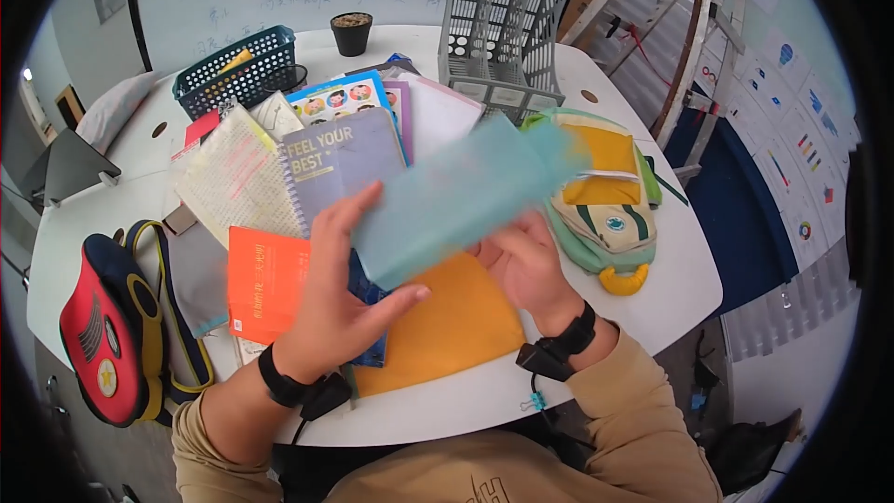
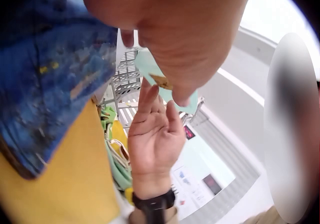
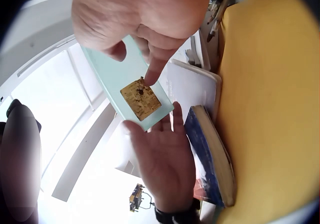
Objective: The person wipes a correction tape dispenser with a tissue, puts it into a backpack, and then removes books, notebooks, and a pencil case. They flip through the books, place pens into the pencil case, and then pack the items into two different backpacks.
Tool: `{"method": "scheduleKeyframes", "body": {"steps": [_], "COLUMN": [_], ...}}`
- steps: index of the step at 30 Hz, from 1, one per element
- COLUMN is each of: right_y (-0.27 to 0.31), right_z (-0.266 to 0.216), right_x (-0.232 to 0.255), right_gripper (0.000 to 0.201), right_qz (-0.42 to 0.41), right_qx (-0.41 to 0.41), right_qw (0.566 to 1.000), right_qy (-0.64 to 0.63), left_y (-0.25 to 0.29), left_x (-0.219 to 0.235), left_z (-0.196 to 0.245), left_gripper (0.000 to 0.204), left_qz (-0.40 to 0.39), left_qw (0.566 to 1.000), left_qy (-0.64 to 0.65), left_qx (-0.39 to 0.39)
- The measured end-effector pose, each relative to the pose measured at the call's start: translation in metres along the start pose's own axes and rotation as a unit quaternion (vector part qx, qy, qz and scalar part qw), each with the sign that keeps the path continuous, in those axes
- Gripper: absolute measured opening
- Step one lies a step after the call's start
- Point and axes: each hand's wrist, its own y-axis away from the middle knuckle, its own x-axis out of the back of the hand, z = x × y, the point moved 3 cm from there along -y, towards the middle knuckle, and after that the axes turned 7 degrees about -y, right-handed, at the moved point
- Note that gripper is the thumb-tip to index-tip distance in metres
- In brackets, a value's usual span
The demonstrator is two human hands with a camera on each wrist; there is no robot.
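Note:
A pale teal box (image 1: 456, 191), blurred in the head view, is held tilted above the desk between both hands. My left hand (image 1: 321, 293) grips its near left end, with the thumb along one edge in the right wrist view. My right hand (image 1: 535, 265) is below its right part, palm up, with fairly straight fingers reaching its underside. There the right wrist view shows a patterned gold-brown patch (image 3: 141, 100), and the right index fingertip lies at it. A yellow-orange folder (image 1: 456, 326) and a dark blue book (image 3: 207, 154) lie beneath the hands.
An orange booklet (image 1: 265, 279), a grey spiral notebook (image 1: 340, 154) and handwritten sheets (image 1: 237, 177) lie left. Behind stand a green basket (image 1: 233, 74), a plant pot (image 1: 352, 34) and a grey file rack (image 1: 503, 28). Bags flank the desk: red-navy (image 1: 107, 335), green-yellow (image 1: 605, 200).

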Motion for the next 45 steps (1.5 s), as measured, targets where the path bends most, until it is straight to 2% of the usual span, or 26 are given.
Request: {"method": "scheduleKeyframes", "body": {"steps": [2,4,6,9,13,19,22,25,28,31,33,36,37,39,41,45], "right_y": [0.001,0.002,0.0,0.002,0.004,0.008,0.008,0.006,0.004,0.004,0.004,0.005,0.005,0.005,0.003,0.0], "right_z": [0.003,0.002,0.006,0.002,0.001,0.01,0.008,0.003,0.002,0.002,0.006,0.002,0.002,0.001,-0.007,-0.008], "right_x": [-0.012,-0.018,-0.019,-0.019,-0.017,-0.015,-0.016,-0.013,-0.013,-0.01,-0.005,-0.001,0.004,0.013,0.014,0.006], "right_gripper": [0.094,0.102,0.099,0.095,0.089,0.087,0.086,0.081,0.072,0.065,0.063,0.072,0.069,0.064,0.057,0.042], "right_qz": [-0.077,-0.083,-0.115,-0.044,-0.05,-0.059,-0.059,-0.062,-0.055,-0.048,-0.05,-0.008,0.026,0.093,0.082,0.083], "right_qx": [0.029,0.003,0.034,-0.039,-0.029,-0.041,-0.045,-0.047,-0.026,0.0,0.025,0.05,0.069,0.107,0.089,0.079], "right_qw": [0.996,0.997,0.989,0.998,0.998,0.997,0.997,0.995,0.993,0.991,0.99,0.986,0.986,0.98,0.987,0.992], "right_qy": [-0.018,-0.006,0.082,0.015,0.008,-0.003,0.02,0.065,0.102,0.123,0.132,0.157,0.15,0.136,0.109,0.047], "left_y": [0.002,0.001,0.003,0.001,0.0,0.009,0.011,0.01,0.007,0.017,0.018,0.02,0.021,0.022,0.023,0.02], "left_x": [0.007,0.004,0.001,-0.001,0.005,0.004,-0.002,-0.004,-0.006,-0.007,-0.006,0.001,0.003,0.002,0.003,0.003], "left_z": [0.001,0.003,0.003,0.01,0.013,-0.005,0.001,0.001,-0.003,-0.009,-0.008,-0.008,-0.008,-0.007,-0.009,-0.005], "left_gripper": [0.103,0.097,0.095,0.088,0.076,0.059,0.054,0.054,0.052,0.051,0.049,0.048,0.048,0.048,0.048,0.055], "left_qz": [-0.014,-0.017,-0.036,-0.023,-0.01,-0.049,-0.041,-0.039,-0.013,-0.025,-0.002,0.038,0.052,0.104,0.135,0.141], "left_qw": [0.986,0.987,0.993,0.989,0.987,0.996,0.995,0.992,0.998,0.989,0.996,0.999,0.998,0.993,0.988,0.989], "left_qy": [-0.164,-0.153,-0.112,-0.135,-0.139,-0.074,0.028,0.052,0.013,0.063,0.034,-0.017,-0.035,0.024,0.055,0.014], "left_qx": [-0.041,-0.04,-0.023,-0.058,-0.074,-0.013,0.081,0.105,0.053,0.129,0.082,0.033,0.02,0.044,0.058,0.051]}}
